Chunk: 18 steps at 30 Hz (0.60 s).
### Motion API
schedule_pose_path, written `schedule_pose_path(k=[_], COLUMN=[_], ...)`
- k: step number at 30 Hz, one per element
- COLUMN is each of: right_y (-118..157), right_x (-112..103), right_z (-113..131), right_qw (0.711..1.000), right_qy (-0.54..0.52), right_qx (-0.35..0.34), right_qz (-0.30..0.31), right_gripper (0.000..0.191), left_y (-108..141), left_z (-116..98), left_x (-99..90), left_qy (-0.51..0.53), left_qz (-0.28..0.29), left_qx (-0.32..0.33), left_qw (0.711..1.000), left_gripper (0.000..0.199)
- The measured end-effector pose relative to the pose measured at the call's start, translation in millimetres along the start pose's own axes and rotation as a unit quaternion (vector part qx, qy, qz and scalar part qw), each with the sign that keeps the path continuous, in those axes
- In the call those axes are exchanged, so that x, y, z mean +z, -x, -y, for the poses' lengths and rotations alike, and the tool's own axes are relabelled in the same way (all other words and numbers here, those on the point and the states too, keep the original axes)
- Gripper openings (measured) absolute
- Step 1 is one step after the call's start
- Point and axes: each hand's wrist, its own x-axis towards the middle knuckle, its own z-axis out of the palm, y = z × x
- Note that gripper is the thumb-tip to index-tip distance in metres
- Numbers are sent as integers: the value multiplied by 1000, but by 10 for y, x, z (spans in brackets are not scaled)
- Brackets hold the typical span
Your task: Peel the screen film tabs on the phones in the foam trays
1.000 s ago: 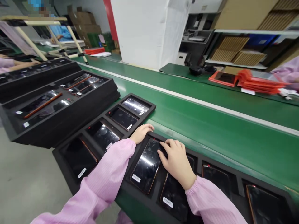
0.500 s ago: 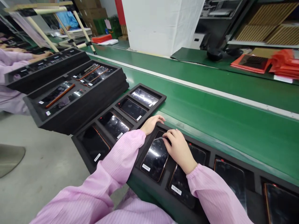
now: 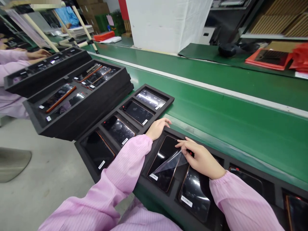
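My right hand point(image 3: 198, 157) pinches the corner of a clear protective film point(image 3: 169, 162). The film is partly lifted off the dark screen of a smartphone point(image 3: 165, 184), and its lower end with a white label still lies on the glass. That phone sits in the first compartment of a black foam tray point(image 3: 154, 146). My left hand point(image 3: 157, 128) rests at the tray's far left corner, fingers stretched over the edge and thumb hidden. Beside the lifted film, under my right forearm, lies another phone point(image 3: 194, 195) with a labelled film.
Left of my hands, a second foam tray point(image 3: 141, 130) holds several phones. Stacked trays point(image 3: 96, 106) stand beyond it, near a co-worker's hands point(image 3: 39, 54). A green conveyor belt point(image 3: 216, 106) runs along the far side. Red bags point(image 3: 267, 61) lie at the back right.
My right hand has moved right and slightly toward me, drawing the film's corner up and away from the phone's screen. My left hand stays at the tray corner.
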Motion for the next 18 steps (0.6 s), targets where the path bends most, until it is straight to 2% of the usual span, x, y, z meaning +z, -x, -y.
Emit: schedule_pose_path(k=[5, 9, 12, 15, 18], right_y=[3, 2, 4, 21, 59], right_x=[31, 160, 326, 484, 590], right_z=[10, 234, 524, 789, 922], right_qw=[1000, 993, 985, 966, 956], right_qy=[14, 87, 100, 129, 129], right_qx=[2, -35, -116, -218, -262], right_qz=[-23, -68, -76, -48, -23], right_gripper=[20, 17, 15, 27, 27], left_y=[16, 23, 29, 36, 46], left_z=[-7, 10, 22, 22, 6], left_x=[4, 7, 9, 12, 14], left_qy=[-5, -3, 1, 6, 8], left_qz=[0, -2, 0, 1, 3], left_qx=[-9, -13, -15, -17, -20], left_qw=[1000, 1000, 1000, 1000, 1000], left_gripper=[27, 24, 21, 16, 13])
